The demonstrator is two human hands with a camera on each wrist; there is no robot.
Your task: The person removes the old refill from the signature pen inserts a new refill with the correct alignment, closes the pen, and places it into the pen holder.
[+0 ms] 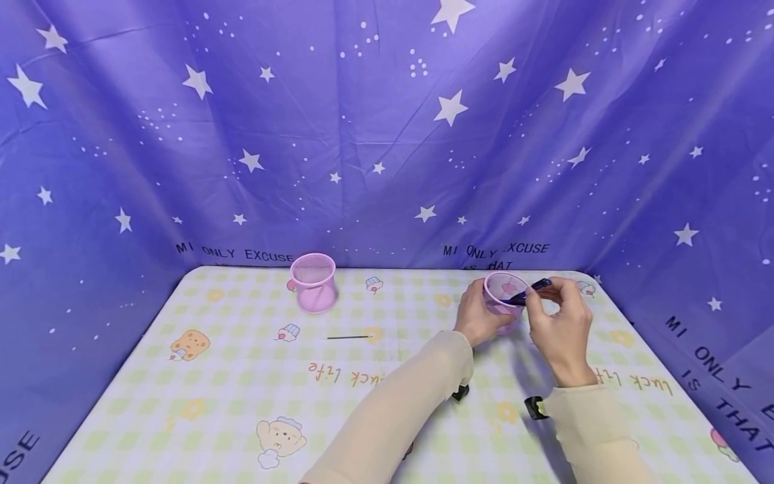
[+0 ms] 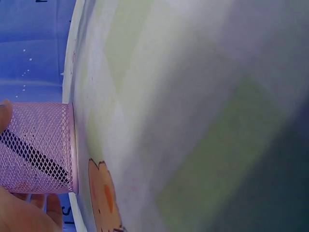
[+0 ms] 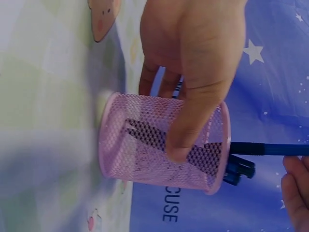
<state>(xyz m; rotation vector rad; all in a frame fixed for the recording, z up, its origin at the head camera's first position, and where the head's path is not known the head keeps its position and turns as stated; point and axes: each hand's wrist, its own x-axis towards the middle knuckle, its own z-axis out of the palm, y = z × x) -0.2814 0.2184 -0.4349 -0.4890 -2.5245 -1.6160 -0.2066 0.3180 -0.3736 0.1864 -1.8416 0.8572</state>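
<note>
A pink mesh pen cup (image 1: pixel 504 285) is near the table's back right corner, its mouth upward. My left hand (image 1: pixel 480 317) grips it round the side, thumb across the mesh in the right wrist view. Over its rim, my right hand (image 1: pixel 561 329) pinches a dark blue pen (image 1: pixel 531 292) between thumb and fingers. That pen (image 3: pixel 270 149) slants into the cup's mouth. Beside it, a second dark blue piece with a clip (image 3: pixel 240 169) sticks out of the cup. Dark slim shapes show through the mesh. Whether the cup's base touches the table cannot be told.
Another pink mesh cup (image 1: pixel 314 296) stands at the back left. A thin dark stick, like a pen refill (image 1: pixel 349 337), lies in front of it. The table (image 1: pixel 230 383) has a checked cloth; a starry purple curtain (image 1: pixel 338 134) hangs behind.
</note>
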